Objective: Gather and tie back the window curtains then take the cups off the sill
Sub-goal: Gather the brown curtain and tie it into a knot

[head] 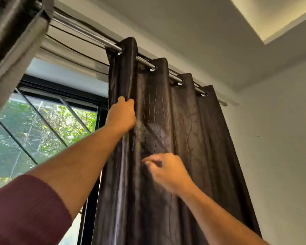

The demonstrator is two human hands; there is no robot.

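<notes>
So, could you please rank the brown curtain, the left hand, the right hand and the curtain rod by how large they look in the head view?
1. Brown curtain
2. Curtain rod
3. Left hand and right hand: alike; the right hand is nearer, so no ranking.

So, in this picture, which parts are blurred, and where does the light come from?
Head view: the right hand is motion-blurred in front of the dark curtain, and the other curtain at top left is smeared too; the left hand gripping the curtain's edge looks sharp. Daylight enters through the window; the curtain rod shows glare.
</notes>
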